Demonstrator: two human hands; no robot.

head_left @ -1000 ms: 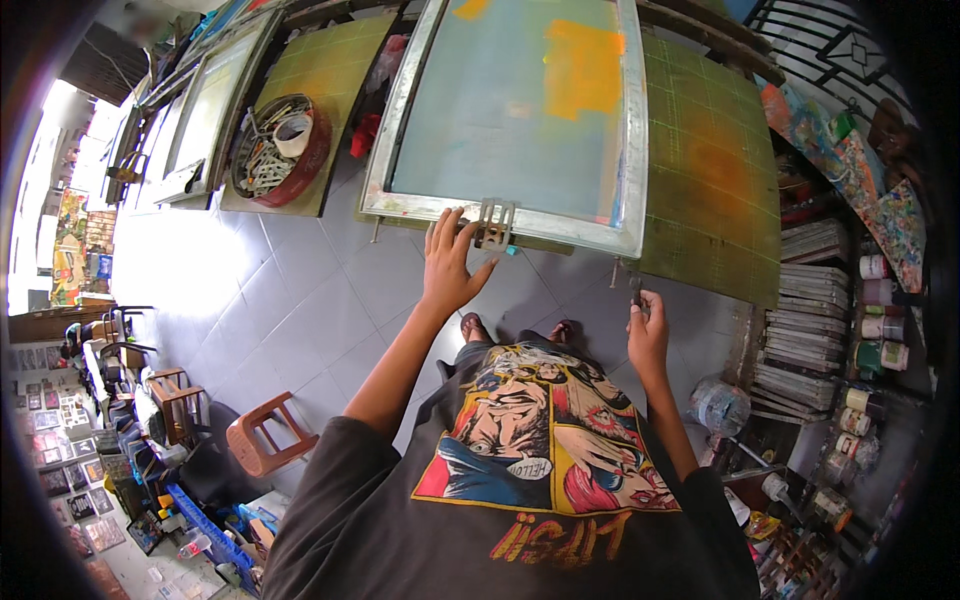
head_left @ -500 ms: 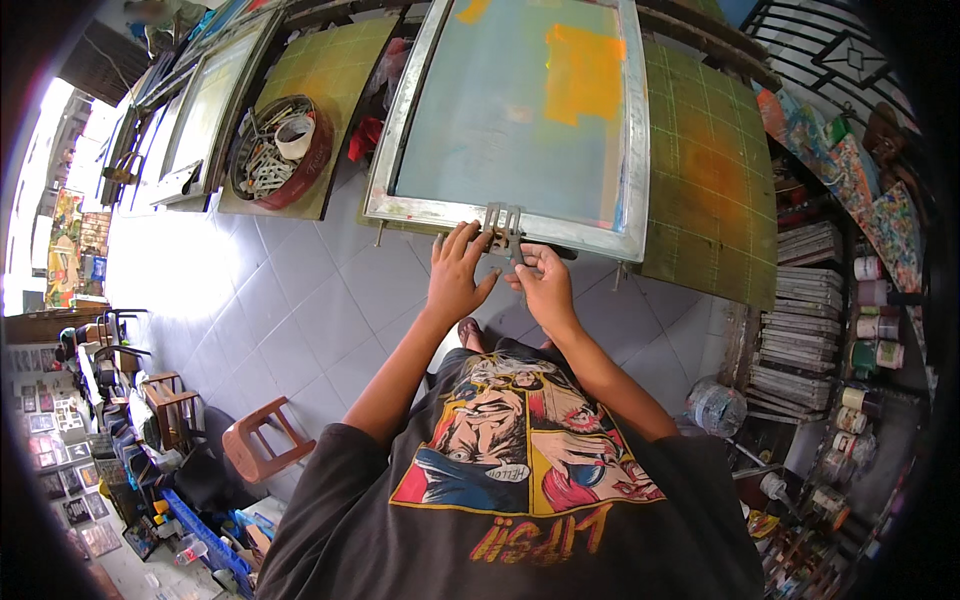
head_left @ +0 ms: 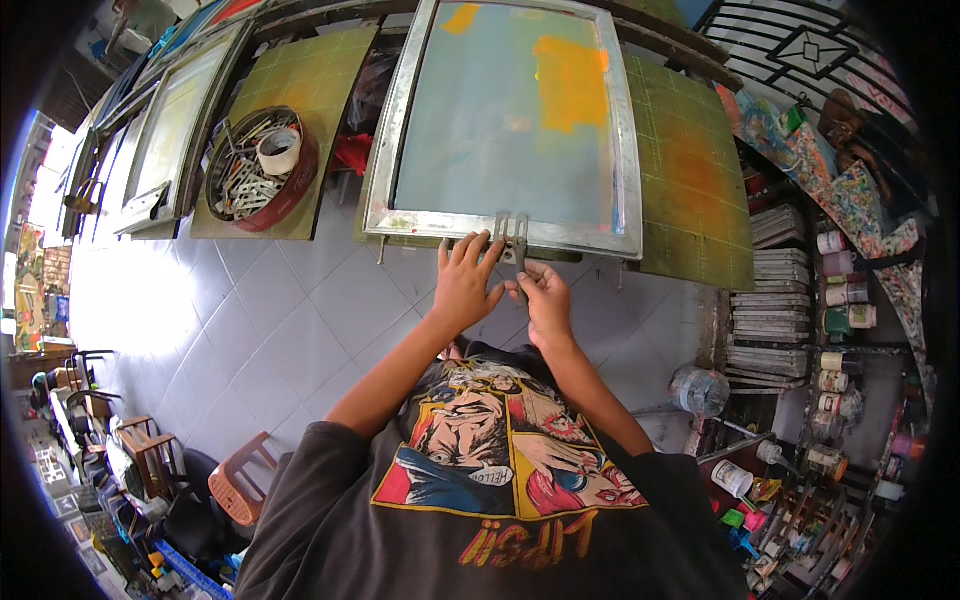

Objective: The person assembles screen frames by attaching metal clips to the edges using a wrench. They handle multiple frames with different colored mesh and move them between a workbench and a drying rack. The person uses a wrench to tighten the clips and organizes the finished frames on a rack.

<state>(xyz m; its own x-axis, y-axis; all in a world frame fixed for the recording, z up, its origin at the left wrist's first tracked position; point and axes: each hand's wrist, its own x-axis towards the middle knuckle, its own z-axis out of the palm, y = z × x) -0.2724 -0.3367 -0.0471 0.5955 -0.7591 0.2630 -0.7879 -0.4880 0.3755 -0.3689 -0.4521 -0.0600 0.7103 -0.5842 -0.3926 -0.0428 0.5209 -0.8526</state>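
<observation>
A screen-printing frame (head_left: 480, 222) with a silvery metal border lies in front of me, its grey-blue mesh (head_left: 460, 120) marked with orange patches. At the middle of its near bar sits a slotted metal bracket (head_left: 512, 226). My left hand (head_left: 465, 280) has its fingers stretched out, the tips at the near bar just left of the bracket. Just right of it, my right hand (head_left: 545, 300) pinches a slim grey metal piece (head_left: 521, 284) below the bracket. Whether that piece is a separate tool or part of the bracket I cannot tell.
Greenish boards (head_left: 690, 170) flank the frame. On the left one stands a round red tub (head_left: 290, 195) with metal pieces and a tape roll (head_left: 279, 151). Stacked frames (head_left: 768, 310) and paint jars (head_left: 835, 380) line the right side. A brown stool (head_left: 240, 485) stands on the tiled floor.
The view has shifted, so the surroundings appear moved slightly left. Both hands stay at the bracket; the grey piece in my right hand now stands more upright.
</observation>
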